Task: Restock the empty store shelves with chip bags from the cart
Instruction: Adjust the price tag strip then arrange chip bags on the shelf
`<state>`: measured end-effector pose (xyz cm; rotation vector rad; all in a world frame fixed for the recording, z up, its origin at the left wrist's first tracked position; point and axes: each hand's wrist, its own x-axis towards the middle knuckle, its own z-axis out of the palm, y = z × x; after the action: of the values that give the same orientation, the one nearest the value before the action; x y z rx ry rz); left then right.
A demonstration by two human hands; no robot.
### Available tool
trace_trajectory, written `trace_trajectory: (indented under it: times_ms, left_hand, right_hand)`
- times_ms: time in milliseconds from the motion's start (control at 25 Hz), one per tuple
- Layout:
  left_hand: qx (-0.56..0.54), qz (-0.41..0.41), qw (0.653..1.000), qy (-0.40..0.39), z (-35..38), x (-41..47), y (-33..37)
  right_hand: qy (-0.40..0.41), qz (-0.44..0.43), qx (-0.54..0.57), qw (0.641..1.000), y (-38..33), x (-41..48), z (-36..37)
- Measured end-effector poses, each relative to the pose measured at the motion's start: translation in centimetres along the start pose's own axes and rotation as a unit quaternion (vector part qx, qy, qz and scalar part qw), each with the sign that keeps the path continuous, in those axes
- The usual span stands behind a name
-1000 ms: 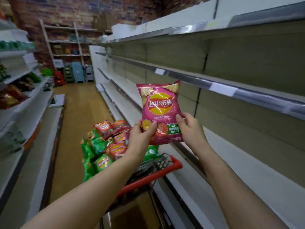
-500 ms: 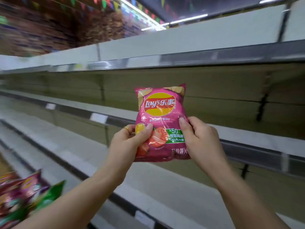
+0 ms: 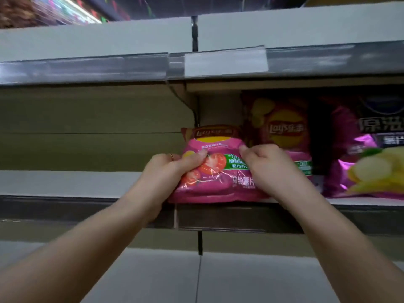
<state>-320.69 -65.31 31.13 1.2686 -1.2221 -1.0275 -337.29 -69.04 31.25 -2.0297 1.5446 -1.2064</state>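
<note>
- Your pink chip bag [image 3: 215, 171] sits with its bottom edge on the front lip of the middle shelf [image 3: 65, 182], leaning back, right at the upright divider.
- Your left hand [image 3: 168, 171] is closed on the bag's left side, thumb pressed over the printed tomato, a ring showing on one finger.
- Your right hand [image 3: 269, 167] pinches the bag's right side, fingers curled tight on the foil.
- Just right of the bag, a second pink bag [image 3: 282, 132] stands upright farther back on the same shelf.
- Beyond that one, still right of your bag, stands a purple bag [image 3: 367, 154], partly out of frame.
- Above your bag, the upper shelf's price rail [image 3: 87, 68] carries a blank label [image 3: 226, 62].
</note>
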Motion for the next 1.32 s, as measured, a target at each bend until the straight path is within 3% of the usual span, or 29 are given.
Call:
trace_trajectory:
  times_ms: [200, 320, 640, 840, 960, 1160, 1320]
  left_hand:
    - [0.081, -0.006, 0.997, 0.018, -0.5, 5.4, 1.5]
    - [0.059, -0.024, 0.997, -0.043, -0.6, 8.3, 2.2]
    - [0.083, 0.041, 0.996, -0.002, 0.5, 12.7, 1.5]
    - [0.006, 0.024, 0.999, -0.021, 1.0, 12.9, -0.3]
    - [0.001, 0.012, 1.0, -0.005, 2.3, 14.2, -0.3]
    - [0.016, 0.02, 0.999, 0.026, 2.2, 16.6, -0.3]
    - [0.048, 0.044, 0.996, 0.056, 2.4, 17.0, -0.9]
  right_hand:
    - [-0.026, 0.082, -0.127, 0.988, -1.8, 4.4, 0.4]
    - [-0.042, 0.084, -0.159, 0.983, -3.0, 5.8, 0.9]
    - [-0.086, 0.044, -0.16, 0.982, -4.1, 7.9, 2.7]
    - [-0.104, 0.105, -0.151, 0.977, -3.4, 8.8, 3.8]
    - [-0.061, 0.157, -0.113, 0.979, -4.0, 9.4, 4.0]
    - [-0.067, 0.1, -0.172, 0.978, -3.8, 10.0, 4.8]
    - [-0.116, 0.114, -0.178, 0.97, -3.1, 11.0, 5.2]
